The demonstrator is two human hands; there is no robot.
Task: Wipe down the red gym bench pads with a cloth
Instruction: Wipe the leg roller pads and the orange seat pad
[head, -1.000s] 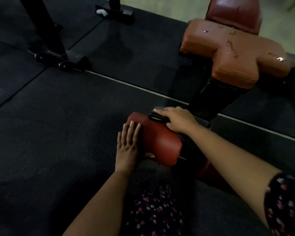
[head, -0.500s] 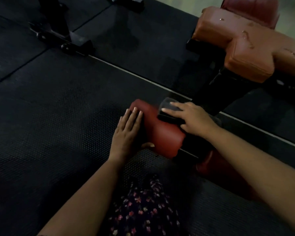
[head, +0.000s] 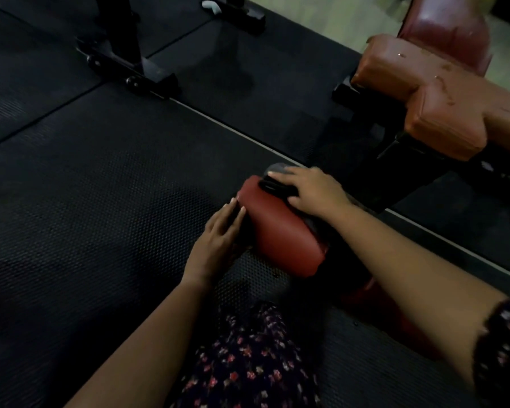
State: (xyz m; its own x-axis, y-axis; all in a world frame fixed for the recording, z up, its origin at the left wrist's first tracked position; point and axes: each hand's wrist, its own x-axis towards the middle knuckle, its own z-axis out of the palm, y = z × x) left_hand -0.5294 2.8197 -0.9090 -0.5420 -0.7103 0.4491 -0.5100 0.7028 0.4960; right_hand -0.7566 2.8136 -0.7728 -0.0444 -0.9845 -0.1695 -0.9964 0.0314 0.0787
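Note:
A low red roller pad (head: 280, 237) of the gym bench lies just above the floor mat in front of me. My right hand (head: 309, 192) presses a dark cloth (head: 277, 184) flat onto the pad's top far end, fingers straight. My left hand (head: 215, 242) rests flat against the pad's left side, fingers extended. A second red pad (head: 365, 293) shows dimly under my right forearm. The cross-shaped brown-red seat pad (head: 442, 107) stands higher at the upper right, with wet drops on it, and a dark red back pad (head: 445, 39) rises behind it.
Black textured rubber mats (head: 100, 216) cover the floor. The bench's black steel post (head: 401, 172) slants up from the roller pad to the seat. Black frame feet of other equipment (head: 127, 63) stand at the upper left. My flowered garment (head: 248, 363) fills the bottom centre.
My right hand has slid the cloth along the top of the roller pad toward its far end. The left hand has stayed against the pad's side. The view has shifted a little.

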